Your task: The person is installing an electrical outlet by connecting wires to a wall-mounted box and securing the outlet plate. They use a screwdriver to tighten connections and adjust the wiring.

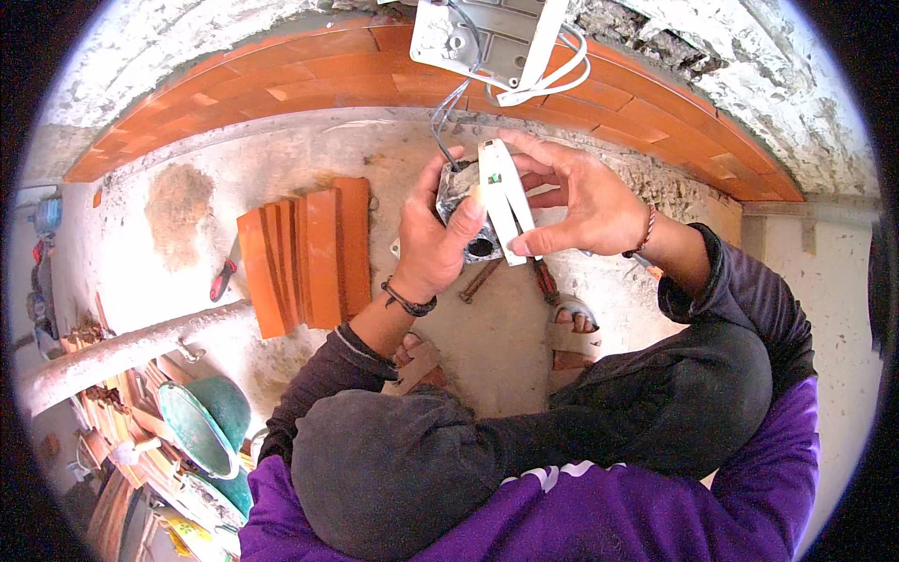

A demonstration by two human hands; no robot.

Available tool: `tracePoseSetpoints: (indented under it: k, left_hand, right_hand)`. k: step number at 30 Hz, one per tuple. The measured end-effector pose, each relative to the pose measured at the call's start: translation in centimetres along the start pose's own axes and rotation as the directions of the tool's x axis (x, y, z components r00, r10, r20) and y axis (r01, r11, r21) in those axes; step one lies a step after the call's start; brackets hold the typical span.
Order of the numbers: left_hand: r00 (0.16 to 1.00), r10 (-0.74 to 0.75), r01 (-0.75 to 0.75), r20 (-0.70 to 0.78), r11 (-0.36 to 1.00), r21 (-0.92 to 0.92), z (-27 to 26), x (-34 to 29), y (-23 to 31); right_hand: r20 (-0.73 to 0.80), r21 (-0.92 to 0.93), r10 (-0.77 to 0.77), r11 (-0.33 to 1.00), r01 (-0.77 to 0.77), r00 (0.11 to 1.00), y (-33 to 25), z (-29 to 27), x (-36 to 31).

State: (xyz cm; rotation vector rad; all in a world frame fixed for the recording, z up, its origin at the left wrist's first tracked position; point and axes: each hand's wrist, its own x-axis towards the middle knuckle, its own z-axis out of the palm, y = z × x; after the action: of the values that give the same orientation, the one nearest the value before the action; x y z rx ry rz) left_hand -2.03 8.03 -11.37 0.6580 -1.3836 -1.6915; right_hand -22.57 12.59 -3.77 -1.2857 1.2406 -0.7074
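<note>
My left hand (431, 229) grips a small grey, dirt-speckled electrical box (456, 192) with a round hole near its lower end. Dark thin wires (448, 114) run from its top up toward an open white plastic enclosure (440, 42) at the wall. Pressed against the box's right side is a narrow white cover plate (500, 197) with a small green spot, seen nearly edge-on. My right hand (590, 201) holds that plate, thumb at its lower end and fingers near its upper end. Whether plate and box are joined cannot be told.
A stack of orange tiles (304, 253) lies on the floor to the left, beside a red-and-black handled tool (223, 280). Red-handled pliers (545, 281) and a rusty rod (479, 281) lie between my feet. A pale pole (140, 356) and green buckets (211, 421) stand lower left.
</note>
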Motion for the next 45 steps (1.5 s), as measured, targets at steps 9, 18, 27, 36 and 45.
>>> tracePoseSetpoints:
  k: [9,18,27,36,45]
  left_hand:
    - [0.997,0.075,-0.075,0.000,0.986,0.148,-0.2,0.1,1.7]
    - [0.995,0.095,-0.095,0.024,0.995,0.003,-0.4,0.3,1.3]
    - [0.981,-0.128,0.185,0.145,0.840,-0.510,-1.6,0.0,2.3]
    - [0.958,-0.144,0.288,0.249,0.444,-0.848,-2.7,0.3,0.8]
    - [0.946,-0.212,0.320,0.247,0.467,-0.824,-2.5,0.3,1.2]
  right_hand:
    - [-0.096,-0.110,-0.197,0.976,0.186,0.976,-0.2,0.6,0.1]
    - [-0.034,-0.371,-0.244,0.904,0.214,0.969,-0.8,-0.4,-0.1]
    - [-0.159,-0.284,-0.050,0.959,0.003,0.986,3.0,-1.2,-0.9]
    - [-0.146,-0.852,0.297,0.447,-0.273,0.944,12.7,-1.2,-3.6]
    - [-0.138,-0.555,-0.114,0.832,0.018,0.984,7.4,-1.8,-1.1]
